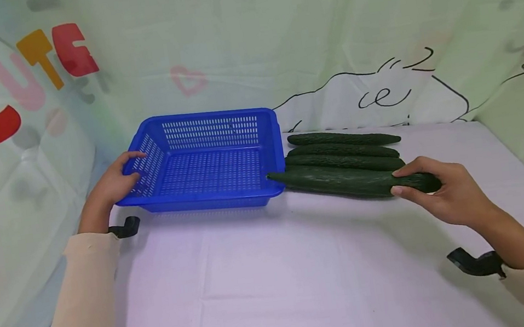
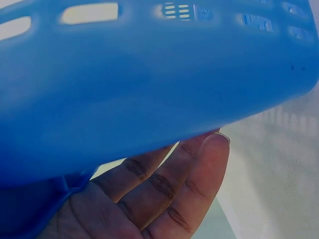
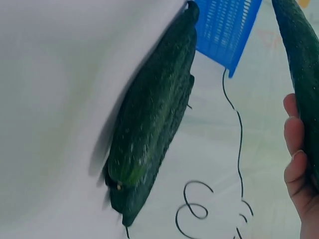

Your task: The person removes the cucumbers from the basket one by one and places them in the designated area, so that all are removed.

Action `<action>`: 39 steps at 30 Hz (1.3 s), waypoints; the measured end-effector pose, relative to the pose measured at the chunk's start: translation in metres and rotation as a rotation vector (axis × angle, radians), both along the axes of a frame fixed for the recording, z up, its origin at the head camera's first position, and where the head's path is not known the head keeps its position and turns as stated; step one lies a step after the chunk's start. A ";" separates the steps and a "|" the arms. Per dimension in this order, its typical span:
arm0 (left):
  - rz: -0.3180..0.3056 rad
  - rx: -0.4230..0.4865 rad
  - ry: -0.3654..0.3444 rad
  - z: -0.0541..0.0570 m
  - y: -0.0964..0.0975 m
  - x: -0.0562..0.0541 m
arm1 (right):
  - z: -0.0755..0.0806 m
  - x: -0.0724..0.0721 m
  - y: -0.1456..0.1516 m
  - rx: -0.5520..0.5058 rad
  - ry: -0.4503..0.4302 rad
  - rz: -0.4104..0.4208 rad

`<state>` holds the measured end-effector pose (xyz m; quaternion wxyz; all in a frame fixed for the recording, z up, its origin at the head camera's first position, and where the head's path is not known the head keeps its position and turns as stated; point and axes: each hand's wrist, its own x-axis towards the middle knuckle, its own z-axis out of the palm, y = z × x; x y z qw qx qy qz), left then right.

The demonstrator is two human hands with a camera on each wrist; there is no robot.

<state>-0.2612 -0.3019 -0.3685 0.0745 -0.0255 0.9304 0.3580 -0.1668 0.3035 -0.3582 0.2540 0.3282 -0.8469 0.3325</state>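
Observation:
A blue plastic basket (image 1: 207, 197) with slotted walls stands on the table, left of centre. My left hand (image 1: 113, 184) grips its left rim; in the left wrist view, fingers (image 2: 194, 184) reach under the basket's outer wall (image 2: 149, 89). My right hand (image 1: 457, 193) holds a long dark green cucumber (image 1: 339, 180) by its right end, raised off the table, its thin tip over the basket's right rim. In the right wrist view the held cucumber (image 3: 305, 64) runs along the right edge. Behind it in the head view lie more cucumbers (image 1: 343, 138), side by side.
The table (image 1: 266, 273) has a pale cloth. A printed curtain (image 1: 225, 35) with letters and drawings hangs close behind the basket and cucumbers and along both sides. Black curved pieces (image 1: 476, 262) sit at both wrists.

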 end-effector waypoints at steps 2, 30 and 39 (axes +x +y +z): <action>0.003 0.003 -0.003 0.000 0.000 0.000 | 0.003 0.002 0.004 0.007 -0.008 -0.002; 0.002 0.006 0.003 0.001 0.001 0.000 | -0.004 0.006 0.021 0.158 -0.194 -0.098; 0.007 -0.007 0.000 0.001 0.001 0.000 | -0.018 -0.004 0.013 0.294 -0.170 -0.164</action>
